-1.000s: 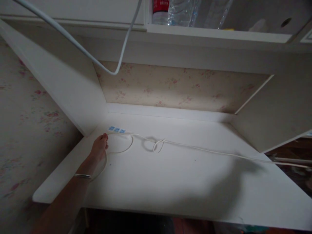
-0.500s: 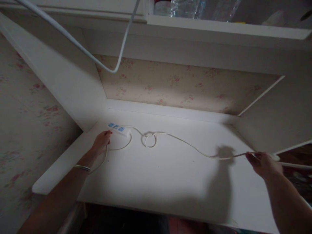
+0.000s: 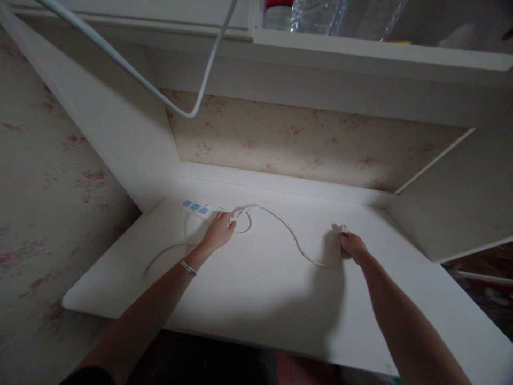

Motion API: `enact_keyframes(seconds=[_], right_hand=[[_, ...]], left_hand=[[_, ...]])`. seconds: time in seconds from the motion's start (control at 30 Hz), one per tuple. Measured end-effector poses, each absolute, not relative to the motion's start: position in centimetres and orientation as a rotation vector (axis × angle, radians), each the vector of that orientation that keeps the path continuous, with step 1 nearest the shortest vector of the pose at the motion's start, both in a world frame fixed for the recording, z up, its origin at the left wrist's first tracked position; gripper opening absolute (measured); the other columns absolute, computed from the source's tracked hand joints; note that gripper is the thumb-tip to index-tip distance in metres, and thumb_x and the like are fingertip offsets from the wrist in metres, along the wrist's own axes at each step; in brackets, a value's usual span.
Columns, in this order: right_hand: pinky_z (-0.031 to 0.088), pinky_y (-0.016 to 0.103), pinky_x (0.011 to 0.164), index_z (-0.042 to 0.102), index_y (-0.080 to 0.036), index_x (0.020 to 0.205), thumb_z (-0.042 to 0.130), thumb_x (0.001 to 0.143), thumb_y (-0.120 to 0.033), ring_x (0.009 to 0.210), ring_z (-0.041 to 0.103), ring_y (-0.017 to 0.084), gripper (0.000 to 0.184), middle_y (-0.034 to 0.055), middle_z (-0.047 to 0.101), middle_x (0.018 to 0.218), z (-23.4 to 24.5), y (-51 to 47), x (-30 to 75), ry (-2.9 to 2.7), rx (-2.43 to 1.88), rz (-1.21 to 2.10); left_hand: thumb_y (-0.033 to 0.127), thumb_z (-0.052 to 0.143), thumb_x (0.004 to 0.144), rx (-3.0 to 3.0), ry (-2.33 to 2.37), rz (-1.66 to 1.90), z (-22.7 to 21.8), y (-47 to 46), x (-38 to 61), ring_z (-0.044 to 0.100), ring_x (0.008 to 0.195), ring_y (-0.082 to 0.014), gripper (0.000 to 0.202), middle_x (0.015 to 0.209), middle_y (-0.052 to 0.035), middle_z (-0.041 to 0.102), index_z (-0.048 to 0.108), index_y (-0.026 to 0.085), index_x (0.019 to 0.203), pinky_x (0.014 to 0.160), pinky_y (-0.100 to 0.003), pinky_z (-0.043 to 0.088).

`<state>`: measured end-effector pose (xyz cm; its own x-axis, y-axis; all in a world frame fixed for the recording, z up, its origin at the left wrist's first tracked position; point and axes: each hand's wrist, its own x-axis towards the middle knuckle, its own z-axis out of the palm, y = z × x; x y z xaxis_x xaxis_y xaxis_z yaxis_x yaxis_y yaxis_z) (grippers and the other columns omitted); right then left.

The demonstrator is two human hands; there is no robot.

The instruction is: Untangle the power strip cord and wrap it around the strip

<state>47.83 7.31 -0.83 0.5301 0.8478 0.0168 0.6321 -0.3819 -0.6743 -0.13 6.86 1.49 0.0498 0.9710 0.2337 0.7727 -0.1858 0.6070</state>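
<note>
A white power strip (image 3: 195,207) with blue-marked sockets lies on the white desktop at the left, its lower part hard to tell from the surface. Its pale power cord (image 3: 297,240) runs across the desk in a loose curve. My left hand (image 3: 218,231), wearing a bracelet, is closed with its fingertips on the cord, at the left side of a small loop just right of the strip. Further right, my right hand (image 3: 352,247) is closed around the cord's end, and the white plug (image 3: 343,228) pokes out above the fingers. Another stretch of cord bends to the left behind my left forearm.
A bent white rod or tube (image 3: 188,114) hangs in front at the upper left. Above is a shelf (image 3: 380,52) holding clear plastic bottles. White side panels and a floral-papered back wall (image 3: 296,133) enclose the desktop (image 3: 256,299).
My left hand has moved right, from the strip's side to the cord's loop. My right hand has come inward from the desk's right edge with the plug, and the cord has slackened.
</note>
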Motion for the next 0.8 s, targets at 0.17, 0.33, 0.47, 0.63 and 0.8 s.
enact_keyframes(seconds=[0.17, 0.33, 0.47, 0.63, 0.8], right_hand=[[0.05, 0.038, 0.075, 0.064, -0.018, 0.065, 0.06, 0.077, -0.029, 0.081, 0.067, 0.027, 0.017, 0.0088, 0.065, 0.065, 0.1, 7.3, 45.9, -1.343, -2.298, 0.39], [0.046, 0.043, 0.088, 0.064, -0.013, 0.107, 0.05, 0.084, -0.021, 0.098, 0.062, 0.028, 0.028, 0.0165, 0.066, 0.104, 2.2, 5.7, 41.4, -1.528, -2.19, 0.156], [0.043, 0.039, 0.095, 0.061, -0.019, 0.114, 0.048, 0.09, -0.024, 0.105, 0.056, 0.025, 0.028, 0.0113, 0.064, 0.11, 4.7, 3.9, 33.0, -1.938, -1.747, -0.025], [0.044, 0.039, 0.09, 0.054, -0.022, 0.126, 0.052, 0.088, -0.016, 0.112, 0.051, 0.026, 0.039, 0.0096, 0.057, 0.128, 7.6, 1.8, 22.5, -2.402, -1.128, -0.26], [0.045, 0.039, 0.084, 0.059, -0.027, 0.121, 0.052, 0.091, -0.016, 0.103, 0.054, 0.025, 0.033, 0.0054, 0.064, 0.12, 6.9, 0.9, 19.3, -2.488, -0.999, -0.373]], left_hand=[[0.02, 0.051, 0.085, 1.95, 1.784, 0.802, 1.2, 10.2, 1.3, 0.057, 0.104, -0.024, 0.019, 0.104, -0.0139, 0.065, 0.066, 0.016, 0.095, 0.093, -0.035, 0.039], [0.017, 0.054, 0.081, 1.869, 1.694, 0.808, 1.1, 10.7, 1.1, 0.059, 0.099, -0.0241, 0.015, 0.094, -0.0128, 0.068, 0.068, 0.016, 0.085, 0.087, -0.032, 0.04], [0.022, 0.049, 0.083, 1.782, 1.551, 0.84, 1.4, 8.6, 1.7, 0.06, 0.078, -0.0212, 0.016, 0.076, -0.0084, 0.066, 0.064, 0.015, 0.083, 0.072, -0.031, 0.042], [0.032, 0.043, 0.086, 1.731, 1.327, 0.903, 3.0, 3.9, 2.1, 0.057, 0.072, -0.0158, 0.021, 0.081, -0.0043, 0.064, 0.058, 0.017, 0.086, 0.066, -0.027, 0.042], [0.033, 0.045, 0.087, 1.533, 1.18, 0.989, 4.8, -0.5, 1.1, 0.055, 0.07, -0.0156, 0.018, 0.069, -0.0007, 0.058, 0.054, 0.019, 0.08, 0.068, -0.028, 0.041]])
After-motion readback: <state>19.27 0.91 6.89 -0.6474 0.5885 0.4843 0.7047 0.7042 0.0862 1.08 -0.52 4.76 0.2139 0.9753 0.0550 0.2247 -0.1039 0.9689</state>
